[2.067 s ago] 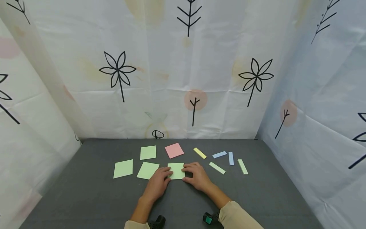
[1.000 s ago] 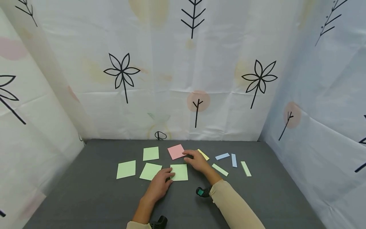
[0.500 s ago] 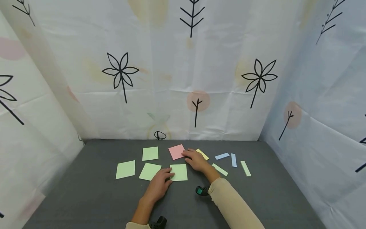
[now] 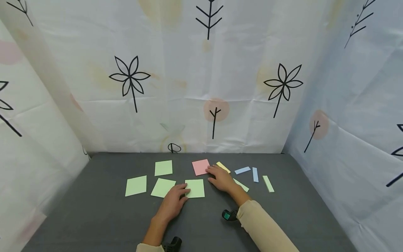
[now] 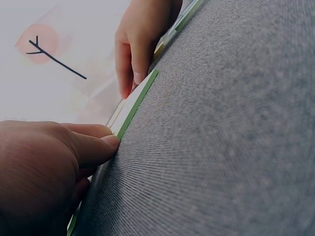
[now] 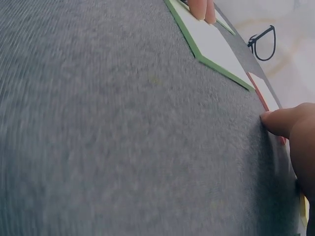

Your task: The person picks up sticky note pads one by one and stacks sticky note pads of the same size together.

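Observation:
My left hand (image 4: pixel 172 202) rests its fingertips on the left side of a flat pale green square (image 4: pixel 197 189), thumb at its near left corner. In the left wrist view, thumb and forefinger meet the corner of this green-edged square (image 5: pixel 135 104). Farther back, my right hand (image 4: pixel 223 180) lies with its fingers on the right edge of a pink square (image 4: pixel 199 167). The right wrist view has the right thumb (image 6: pixel 280 121) beside the pink square's red edge (image 6: pixel 264 97), and left fingertips on top of the green square (image 6: pixel 216 46).
More pale green squares (image 4: pixel 136 186) lie to the left. Narrow strips lie to the right: yellow (image 4: pixel 223 167), blue (image 4: pixel 242 170) and pale green (image 4: pixel 268 184); another green strip is partly under the right forearm. Patterned white cloth (image 4: pixel 176 84) walls in the grey table (image 4: pixel 104 217).
My right hand has left the green square's right edge and reached the pink square. The pink square has slid right with the hand. My left hand stays on the green square.

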Tool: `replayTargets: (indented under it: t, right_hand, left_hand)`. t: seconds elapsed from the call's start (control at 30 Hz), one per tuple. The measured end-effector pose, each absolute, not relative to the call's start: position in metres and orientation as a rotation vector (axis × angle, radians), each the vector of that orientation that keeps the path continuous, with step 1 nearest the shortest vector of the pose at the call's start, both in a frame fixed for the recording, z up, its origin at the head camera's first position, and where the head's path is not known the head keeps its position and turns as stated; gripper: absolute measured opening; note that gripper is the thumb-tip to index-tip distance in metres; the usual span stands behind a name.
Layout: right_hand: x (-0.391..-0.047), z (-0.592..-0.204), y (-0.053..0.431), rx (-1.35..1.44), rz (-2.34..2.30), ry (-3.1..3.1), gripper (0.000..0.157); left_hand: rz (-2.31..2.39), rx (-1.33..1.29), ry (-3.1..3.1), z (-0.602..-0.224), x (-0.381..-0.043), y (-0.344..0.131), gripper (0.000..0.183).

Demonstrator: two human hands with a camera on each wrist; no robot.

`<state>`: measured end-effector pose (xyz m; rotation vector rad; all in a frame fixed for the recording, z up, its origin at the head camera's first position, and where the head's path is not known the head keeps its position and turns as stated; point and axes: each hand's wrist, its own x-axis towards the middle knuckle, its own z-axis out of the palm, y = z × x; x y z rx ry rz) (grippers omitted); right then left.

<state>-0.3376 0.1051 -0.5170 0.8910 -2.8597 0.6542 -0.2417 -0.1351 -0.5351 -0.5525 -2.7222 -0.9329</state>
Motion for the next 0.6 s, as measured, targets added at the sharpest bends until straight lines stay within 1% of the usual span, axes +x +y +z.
replayTargets:
  t: [0.13,0.33,0.6]
  right_hand:
    - [-0.334,-0.513,0.111,0.870,0.536,-2.854,0.043]
    - [-0.325,-0.509,0.124,0.834,0.481,-2.843,0.042]
    - [-0.318,-0.507,0.138,0.864,0.417,-2.769,0.031]
  left_hand:
    - [-0.940,-0.553,-2.709,-0.534,-0.240,-0.134,0.029]
    - [-0.922,-0.567,-2.687,-0.536,-0.241,-0.134,0.029]
    - [-0.878,-0.619,-2.611,-0.536,-0.239,-0.135,0.028]
